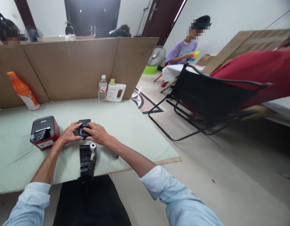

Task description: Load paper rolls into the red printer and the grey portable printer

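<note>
On pale-green tabletop [140, 135]: small black boxy device [84, 122], clasped between left hand [70, 133] and right hand [97, 133], both half-curled; white paper roll [93, 147] nearby.

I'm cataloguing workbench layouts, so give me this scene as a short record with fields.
Left hand: touching left side of small black device
Right hand: touching its right side, fingers partly over it
Nearer the person: black strip, with a white roll beside its far end
Left of hands: red-and-black machine
Back of table: orange bottle, clear bottle, white jug, before cardboard panel
</note>
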{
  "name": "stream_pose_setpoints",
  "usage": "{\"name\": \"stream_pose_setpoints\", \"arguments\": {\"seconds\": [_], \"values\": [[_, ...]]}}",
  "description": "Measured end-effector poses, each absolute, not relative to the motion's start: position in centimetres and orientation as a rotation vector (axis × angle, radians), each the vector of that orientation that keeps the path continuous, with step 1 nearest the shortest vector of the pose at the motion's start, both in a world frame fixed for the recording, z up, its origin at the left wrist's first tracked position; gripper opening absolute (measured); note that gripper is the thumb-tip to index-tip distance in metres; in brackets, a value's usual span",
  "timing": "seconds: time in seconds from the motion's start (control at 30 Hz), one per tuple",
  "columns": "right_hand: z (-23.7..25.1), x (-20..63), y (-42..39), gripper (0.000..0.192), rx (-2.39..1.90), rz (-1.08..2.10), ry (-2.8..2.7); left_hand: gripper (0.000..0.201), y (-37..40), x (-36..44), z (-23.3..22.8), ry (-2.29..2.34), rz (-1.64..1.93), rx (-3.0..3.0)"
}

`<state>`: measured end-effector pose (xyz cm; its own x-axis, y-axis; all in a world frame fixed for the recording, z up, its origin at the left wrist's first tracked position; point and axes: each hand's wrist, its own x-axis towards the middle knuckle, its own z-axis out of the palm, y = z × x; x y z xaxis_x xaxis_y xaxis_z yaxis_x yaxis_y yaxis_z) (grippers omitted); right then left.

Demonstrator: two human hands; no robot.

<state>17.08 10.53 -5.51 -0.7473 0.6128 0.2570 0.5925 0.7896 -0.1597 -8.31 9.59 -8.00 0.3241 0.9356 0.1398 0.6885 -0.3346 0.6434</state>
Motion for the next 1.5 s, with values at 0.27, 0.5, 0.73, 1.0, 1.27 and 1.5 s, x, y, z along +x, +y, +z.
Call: {"name": "stream_pose_setpoints", "arguments": {"seconds": [0.27, 0.5, 0.73, 1.0, 1.27, 1.5], "values": [[-6.3, 16.8, 10.3, 0.023, -0.930, 0.096, -2.691, 0.092, 8.9, -7.3, -9.1, 1.536, 0.759, 2.256], [-8.0, 17.6, 11.6, 0.068, -0.977, 0.225, -2.548, 0.088, 8.8, -7.2, -9.2, 1.530, 0.772, 2.303], [-8.6, 17.4, 11.4, 0.075, -1.013, 0.304, -2.602, 0.084, 8.5, -6.7, -9.3, 1.655, 0.691, 2.297], [-8.3, 17.9, 11.4, 0.088, -1.152, 0.744, -2.315, 0.090, 8.4, -6.9, -8.6, 1.561, 0.664, 2.333], [-8.6, 19.4, 12.5, 0.081, -1.119, 0.900, -2.133, 0.095, 10.9, -5.0, -8.3, 1.532, 0.604, 2.333], [-8.7, 26.2, 15.0, 0.074, -1.300, 0.852, -1.987, 0.102, 15.1, 3.2, -8.1, 1.422, 0.483, 2.353]]}}
